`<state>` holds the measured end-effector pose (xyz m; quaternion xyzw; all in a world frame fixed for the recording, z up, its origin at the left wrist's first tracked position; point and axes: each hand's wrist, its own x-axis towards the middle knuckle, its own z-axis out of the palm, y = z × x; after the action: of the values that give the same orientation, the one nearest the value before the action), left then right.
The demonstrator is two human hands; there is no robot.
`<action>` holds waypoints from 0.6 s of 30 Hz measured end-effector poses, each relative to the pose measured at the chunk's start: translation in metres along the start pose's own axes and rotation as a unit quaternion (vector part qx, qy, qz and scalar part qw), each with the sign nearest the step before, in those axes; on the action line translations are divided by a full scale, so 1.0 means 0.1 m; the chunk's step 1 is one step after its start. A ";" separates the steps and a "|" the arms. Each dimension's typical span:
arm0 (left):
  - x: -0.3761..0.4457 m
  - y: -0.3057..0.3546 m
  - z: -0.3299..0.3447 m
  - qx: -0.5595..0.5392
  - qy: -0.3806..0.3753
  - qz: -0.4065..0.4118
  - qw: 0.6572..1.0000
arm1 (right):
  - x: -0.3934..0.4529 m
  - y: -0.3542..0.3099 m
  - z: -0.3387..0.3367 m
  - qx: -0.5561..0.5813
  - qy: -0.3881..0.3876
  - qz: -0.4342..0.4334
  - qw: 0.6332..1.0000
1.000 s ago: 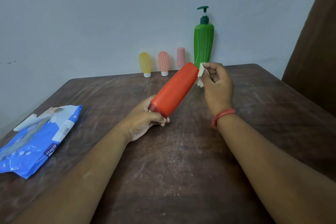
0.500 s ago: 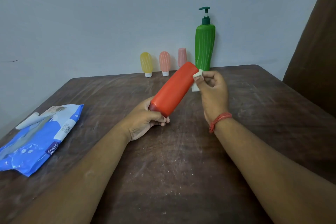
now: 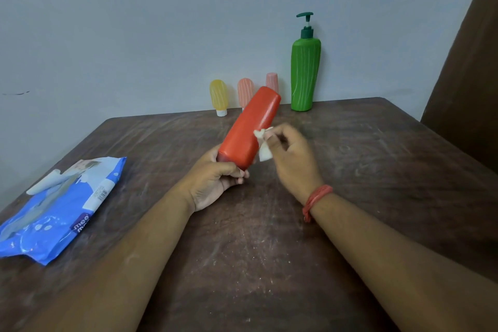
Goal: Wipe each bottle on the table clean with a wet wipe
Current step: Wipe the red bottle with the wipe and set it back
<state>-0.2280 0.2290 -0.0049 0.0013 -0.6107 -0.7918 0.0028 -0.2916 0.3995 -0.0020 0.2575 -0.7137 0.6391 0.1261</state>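
My left hand grips the lower end of a red bottle, which is tilted with its far end up and away from me above the table. My right hand pinches a small white wet wipe against the bottle's right side, near its lower half. A tall green pump bottle stands at the table's far edge. To its left stand a small yellow bottle, an orange-pink one and a pink one, the last two partly hidden behind the red bottle.
A blue wet-wipe pack lies at the table's left edge. The dark wooden table meets a pale wall at its far side. A brown curtain or panel hangs at the right.
My right hand has slid the wipe down the red bottle's side, from its far top end toward me. My left hand keeps its hold.
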 end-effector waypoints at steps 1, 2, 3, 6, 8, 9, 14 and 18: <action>0.00 0.00 -0.01 -0.009 0.007 0.000 1.000 | -0.01 0.00 0.02 -0.031 -0.017 -0.011 0.999; 0.00 0.00 -0.01 -0.016 0.012 -0.001 1.000 | -0.01 -0.02 0.03 -0.046 -0.024 -0.014 0.999; 0.00 0.00 -0.01 -0.020 0.015 -0.002 1.000 | -0.01 -0.03 0.03 -0.052 -0.025 -0.016 0.998; 0.02 -0.01 -0.01 -0.024 0.025 -0.002 0.999 | -0.03 -0.04 0.02 -0.069 -0.040 -0.039 0.996; 0.03 -0.01 -0.02 -0.026 0.024 0.001 0.999 | -0.06 -0.06 0.01 -0.094 -0.073 -0.084 0.989; 0.04 -0.01 -0.03 -0.027 0.021 0.001 0.999 | -0.06 -0.07 0.01 -0.105 -0.091 -0.110 0.984; 0.03 0.00 -0.05 -0.017 0.005 0.005 1.000 | -0.08 -0.11 0.02 -0.166 -0.154 -0.231 0.946; 0.01 0.00 -0.03 -0.019 0.001 -0.006 1.000 | 0.04 -0.05 -0.06 -0.199 -0.071 -0.222 0.952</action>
<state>-0.2295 0.2261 -0.0061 0.0057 -0.5952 -0.8035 -0.0008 -0.2931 0.4042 0.0049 0.4237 -0.7585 0.4202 0.2620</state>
